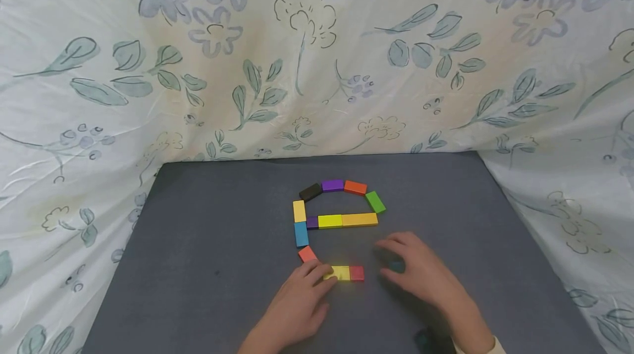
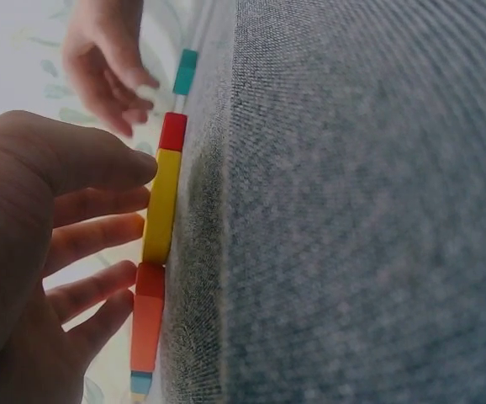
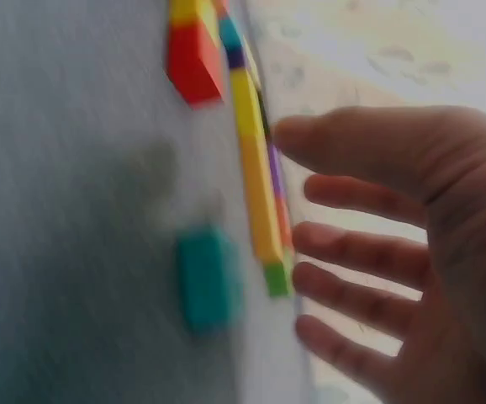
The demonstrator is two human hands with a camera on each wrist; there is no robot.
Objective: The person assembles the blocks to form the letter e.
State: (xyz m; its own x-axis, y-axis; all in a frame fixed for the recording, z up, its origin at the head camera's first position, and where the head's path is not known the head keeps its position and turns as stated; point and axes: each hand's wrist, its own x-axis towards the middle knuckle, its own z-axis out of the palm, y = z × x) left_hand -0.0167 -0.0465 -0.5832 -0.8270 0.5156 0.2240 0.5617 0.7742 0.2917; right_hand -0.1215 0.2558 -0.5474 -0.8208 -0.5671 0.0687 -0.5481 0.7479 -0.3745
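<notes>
Coloured blocks lie on a dark grey mat, laid end to end in a curved outline like a letter "e". At its lower end, my left hand (image 1: 299, 301) rests its fingertips on the long yellow block (image 2: 163, 206) and by the orange-red block (image 2: 148, 316). A red block (image 1: 356, 273) adjoins the yellow one's right end. My right hand (image 1: 421, 271) hovers with fingers spread and nothing held. A teal block (image 3: 207, 278) lies apart on the mat beneath it, mostly hidden by that hand in the head view.
The outline's bar has a small purple block (image 1: 312, 223), a yellow block (image 1: 330, 221) and an orange block (image 1: 360, 219). Green (image 1: 375, 202), black (image 1: 311, 192) and blue (image 1: 301, 234) blocks form part of the curve. Floral cloth (image 1: 317, 67) hangs behind the mat (image 1: 198, 222).
</notes>
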